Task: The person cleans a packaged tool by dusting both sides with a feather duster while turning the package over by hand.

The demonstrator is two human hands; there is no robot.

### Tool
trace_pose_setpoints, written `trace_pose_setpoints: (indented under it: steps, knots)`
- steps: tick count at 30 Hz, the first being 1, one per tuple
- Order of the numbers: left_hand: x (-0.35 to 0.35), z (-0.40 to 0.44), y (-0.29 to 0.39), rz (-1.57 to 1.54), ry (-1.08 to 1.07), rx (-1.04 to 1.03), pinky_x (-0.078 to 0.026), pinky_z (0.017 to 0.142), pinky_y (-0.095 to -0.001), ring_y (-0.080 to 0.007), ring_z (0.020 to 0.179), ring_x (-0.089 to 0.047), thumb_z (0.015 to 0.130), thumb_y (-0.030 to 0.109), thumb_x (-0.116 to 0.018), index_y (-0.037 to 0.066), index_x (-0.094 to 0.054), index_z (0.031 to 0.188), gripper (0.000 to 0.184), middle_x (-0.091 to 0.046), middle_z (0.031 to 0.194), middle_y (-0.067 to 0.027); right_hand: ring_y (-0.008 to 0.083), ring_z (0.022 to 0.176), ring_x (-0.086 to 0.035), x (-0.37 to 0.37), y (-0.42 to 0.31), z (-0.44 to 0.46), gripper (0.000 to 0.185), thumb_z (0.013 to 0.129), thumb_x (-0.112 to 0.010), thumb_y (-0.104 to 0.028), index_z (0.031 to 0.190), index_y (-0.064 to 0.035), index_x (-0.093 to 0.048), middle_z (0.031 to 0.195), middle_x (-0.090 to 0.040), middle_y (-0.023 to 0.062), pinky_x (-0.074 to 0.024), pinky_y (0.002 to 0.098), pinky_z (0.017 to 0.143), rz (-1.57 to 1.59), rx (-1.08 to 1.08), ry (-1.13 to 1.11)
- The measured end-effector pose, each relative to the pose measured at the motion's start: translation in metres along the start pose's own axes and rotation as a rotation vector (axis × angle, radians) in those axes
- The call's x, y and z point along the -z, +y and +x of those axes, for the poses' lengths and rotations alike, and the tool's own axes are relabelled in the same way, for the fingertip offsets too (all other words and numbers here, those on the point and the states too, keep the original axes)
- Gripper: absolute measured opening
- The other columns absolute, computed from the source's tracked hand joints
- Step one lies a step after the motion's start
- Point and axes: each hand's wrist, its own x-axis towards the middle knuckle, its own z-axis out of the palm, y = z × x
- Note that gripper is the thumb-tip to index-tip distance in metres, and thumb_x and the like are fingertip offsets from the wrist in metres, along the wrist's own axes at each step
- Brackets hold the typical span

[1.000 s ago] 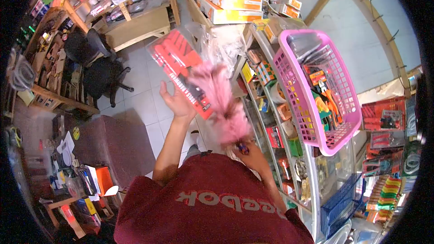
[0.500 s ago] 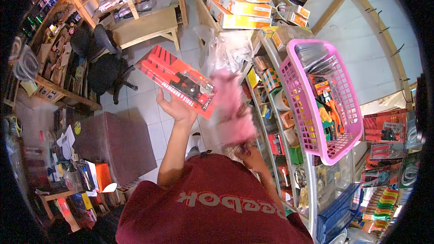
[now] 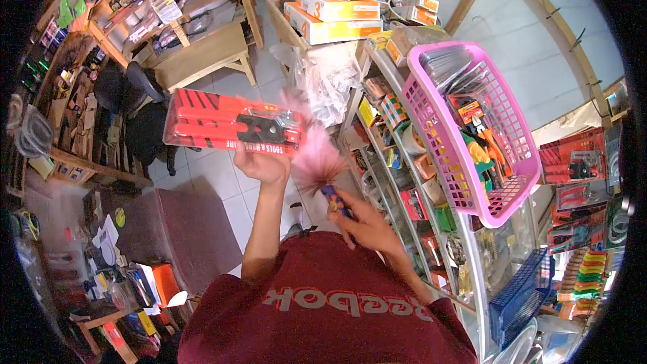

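My left hand (image 3: pixel 263 166) grips the lower edge of a red packaged hand tool (image 3: pixel 232 121), held up in front of me. Through its clear plastic show red handles and a black head, and the card reads "TOOLS & HARDWARE". In my right hand (image 3: pixel 369 224), fingers closed round its dark blue handle, is a pink feather duster (image 3: pixel 320 155). The duster's blurred feathers reach the right end of the package; whether they touch it, I cannot tell.
A pink plastic basket (image 3: pixel 418 104) of packaged tools stands on the glass display case (image 3: pixel 465 263) at right. A blue basket (image 3: pixel 522 296) sits lower right. Boxes (image 3: pixel 337 8) are stacked ahead. At left are a brown cabinet (image 3: pixel 195 236), a black chair (image 3: pixel 145 131) and a wooden bench (image 3: pixel 202 54).
The package has shifted left and turned from a slant to nearly level. My right hand has risen, and the duster has swung up and left to the package's right end.
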Motion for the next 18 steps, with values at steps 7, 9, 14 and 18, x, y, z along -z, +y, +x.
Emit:
trace_pose_setpoints:
  steps: [7,9,14,18]
  knots:
    - [-0.003,0.019,-0.002,0.008,-0.021,-0.094,-0.038,0.097,-0.0503,-0.0326,0.112,-0.052,0.082,0.044,-0.045,0.006,-0.028,0.141,0.073,-0.045,0.133,-0.0155,0.0073,0.056,-0.048,-0.016,-0.007,-0.014,0.065,0.086,-0.061,-0.006,0.141,-0.0072,-0.027,0.105,-0.059,0.0125,-0.0404,0.0203,0.046,-0.212,0.151,0.246]
    - [0.003,0.021,-0.004,0.055,0.021,-0.151,-0.038,0.098,-0.0504,-0.0329,0.112,-0.051,0.082,0.043,-0.045,0.005,-0.028,0.141,0.072,-0.044,0.134,-0.0153,0.0113,0.067,-0.054,-0.009,-0.005,-0.014,0.062,0.086,-0.061,-0.006,0.140,-0.0061,-0.030,0.108,-0.059,0.0136,-0.0448,0.0227,0.056,-0.303,0.106,0.326]
    - [0.012,-0.008,-0.016,0.085,0.081,-0.044,-0.036,0.101,-0.0472,-0.0315,0.116,-0.048,0.083,0.039,-0.042,0.002,-0.028,0.140,0.070,-0.041,0.137,-0.0153,0.0221,0.102,-0.058,-0.011,-0.023,-0.004,0.053,0.084,-0.061,-0.006,0.133,0.0008,-0.040,0.112,-0.058,0.0188,-0.0416,0.0319,0.092,-0.422,0.302,0.349]
    - [0.009,-0.012,-0.019,0.114,0.047,-0.014,-0.036,0.101,-0.0432,-0.0292,0.120,-0.045,0.085,0.036,-0.038,-0.002,-0.030,0.137,0.064,-0.042,0.134,-0.0163,0.0185,0.092,-0.059,-0.023,-0.033,-0.010,0.054,0.083,-0.060,-0.004,0.133,-0.0023,-0.042,0.105,-0.060,0.0169,-0.0455,0.0303,0.084,-0.535,0.233,0.257]
